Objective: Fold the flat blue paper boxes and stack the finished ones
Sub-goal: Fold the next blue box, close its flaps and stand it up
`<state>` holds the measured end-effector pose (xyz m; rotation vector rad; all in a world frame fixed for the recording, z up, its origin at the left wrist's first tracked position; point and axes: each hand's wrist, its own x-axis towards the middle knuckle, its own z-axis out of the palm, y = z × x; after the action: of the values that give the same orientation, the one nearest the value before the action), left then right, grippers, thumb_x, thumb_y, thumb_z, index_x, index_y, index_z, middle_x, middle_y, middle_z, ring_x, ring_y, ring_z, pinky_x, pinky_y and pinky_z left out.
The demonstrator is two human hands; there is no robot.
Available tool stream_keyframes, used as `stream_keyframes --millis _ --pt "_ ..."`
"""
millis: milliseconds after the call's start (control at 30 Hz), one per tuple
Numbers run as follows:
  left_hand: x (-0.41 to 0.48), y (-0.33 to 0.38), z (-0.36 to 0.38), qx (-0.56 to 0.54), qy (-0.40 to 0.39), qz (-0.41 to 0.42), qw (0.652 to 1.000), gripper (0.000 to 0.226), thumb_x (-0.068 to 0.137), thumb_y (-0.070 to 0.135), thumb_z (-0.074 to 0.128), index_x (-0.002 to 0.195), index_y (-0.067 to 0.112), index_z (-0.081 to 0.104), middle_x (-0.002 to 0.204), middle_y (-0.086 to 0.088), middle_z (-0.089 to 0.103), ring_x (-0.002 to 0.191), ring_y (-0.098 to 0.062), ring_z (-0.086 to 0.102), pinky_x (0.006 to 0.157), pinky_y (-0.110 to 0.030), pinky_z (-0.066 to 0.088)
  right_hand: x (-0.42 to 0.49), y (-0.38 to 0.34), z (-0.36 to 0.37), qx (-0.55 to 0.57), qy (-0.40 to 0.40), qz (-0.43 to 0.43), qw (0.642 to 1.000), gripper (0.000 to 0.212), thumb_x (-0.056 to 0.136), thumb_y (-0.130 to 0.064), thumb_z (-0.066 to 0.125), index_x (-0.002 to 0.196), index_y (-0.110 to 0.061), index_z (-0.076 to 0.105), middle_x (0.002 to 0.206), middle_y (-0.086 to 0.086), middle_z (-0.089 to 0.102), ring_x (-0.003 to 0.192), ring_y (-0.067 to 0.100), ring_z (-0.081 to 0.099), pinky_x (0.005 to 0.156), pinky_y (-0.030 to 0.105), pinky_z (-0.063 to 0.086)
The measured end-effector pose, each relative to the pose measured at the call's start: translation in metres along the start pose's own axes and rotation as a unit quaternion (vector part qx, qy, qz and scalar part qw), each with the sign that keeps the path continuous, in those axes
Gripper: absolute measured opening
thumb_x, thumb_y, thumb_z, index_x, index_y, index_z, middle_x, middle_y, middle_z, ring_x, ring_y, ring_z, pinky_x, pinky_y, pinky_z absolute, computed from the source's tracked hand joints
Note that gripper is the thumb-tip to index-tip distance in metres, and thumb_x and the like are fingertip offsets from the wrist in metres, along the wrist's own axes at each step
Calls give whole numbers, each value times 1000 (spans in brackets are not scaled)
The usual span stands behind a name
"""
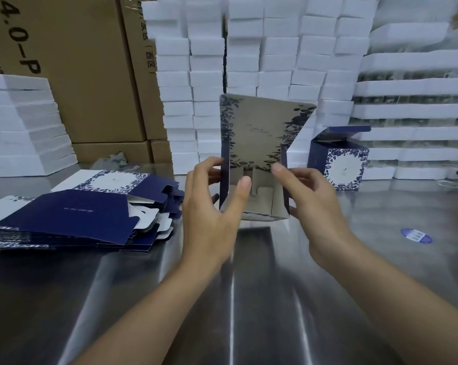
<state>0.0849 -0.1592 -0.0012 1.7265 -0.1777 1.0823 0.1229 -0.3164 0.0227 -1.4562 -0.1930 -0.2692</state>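
Head view, Half-folded box point(254, 143): held upright between our hands over the steel table point(249, 272), open end towards us, only its own bottom flaps point(262, 193) inside.
Left hand point(212, 206): grips the left wall, thumb on the flaps.
Right hand point(314, 206): pinches the right wall.
Risk: we judge the flaps may crease if pressed in the wrong order.
Flat blanks point(77, 214): heaped left of our left hand.
Finished box point(338, 164): beyond our right hand, lid up, contents hidden.
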Motion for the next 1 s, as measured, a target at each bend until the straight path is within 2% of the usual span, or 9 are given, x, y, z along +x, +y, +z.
stream_keyframes --millis 67,233,367,433,500,667,800,933,1000 --pt "2 0 0 -15 18 -58 998 39 97 53 68 129 34 58 122 15 64 118 3 59 91 -8 44 -1 2 2 -9 0 -29 1000 32 88 -50 81 109 -28 72 98 -20 75 92 -5 70 80 28 56" --pt "13 -1 -4 -71 62 -179 979 19 103 41 64 111 26 73 95 16 70 86 6 62 86 -22 48 -1 3 2 -57 -9 -58 997 18 99 -45 69 104 -30 78 89 -26 72 90 -4 66 101 40 56" --pt "17 0 -10 -77 64 -201 974 44 107 37 58 79 3 50 70 1 33 63 -4 36 76 -35 39 0 2 0 -49 -8 -50 998 23 103 -45 63 92 -34 79 80 -22 68 83 3 62 96 38 54" --pt "21 0 -12 -90 71 -217 969 40 106 36 58 79 8 46 76 1 31 65 -8 30 75 -37 35 1 3 -2 -33 -3 -40 999 39 105 -44 61 75 -21 72 75 1 47 69 10 44 79 38 43" --pt "24 -1 -14 -102 86 -238 962 20 105 33 58 89 22 53 83 2 41 67 -9 35 76 -37 35 5 2 -5 -7 3 -17 1000 50 106 -43 59 92 5 62 84 1 39 75 15 35 77 36 35" --pt "29 -10 -20 -144 99 -275 945 15 101 23 55 90 18 63 89 1 58 86 -18 48 77 -39 35 12 0 -10 49 28 64 996 26 106 -42 59 97 -19 69 96 3 60 88 20 53 85 37 47" --pt "34 -16 -23 -203 139 -371 895 14 99 19 57 90 20 68 92 0 68 85 -20 56 58 -27 41 18 0 -15 132 34 115 984 18 107 -29 61 103 -17 75 86 -9 79 76 8 72 73 31 57" --pt "36 -18 -23 -276 131 -441 844 13 97 21 62 107 18 71 106 -3 73 83 -20 62 62 -28 47 17 2 -14 208 18 206 956 24 107 -20 61 127 -11 69 117 5 80 98 20 75 76 34 62" --pt "36 -18 -23 -272 136 -432 849 12 98 22 62 106 18 70 104 -2 73 80 -19 61 58 -26 47 17 4 -13 198 12 201 959 22 107 -22 61 125 -13 70 114 2 80 94 19 74 71 31 60"
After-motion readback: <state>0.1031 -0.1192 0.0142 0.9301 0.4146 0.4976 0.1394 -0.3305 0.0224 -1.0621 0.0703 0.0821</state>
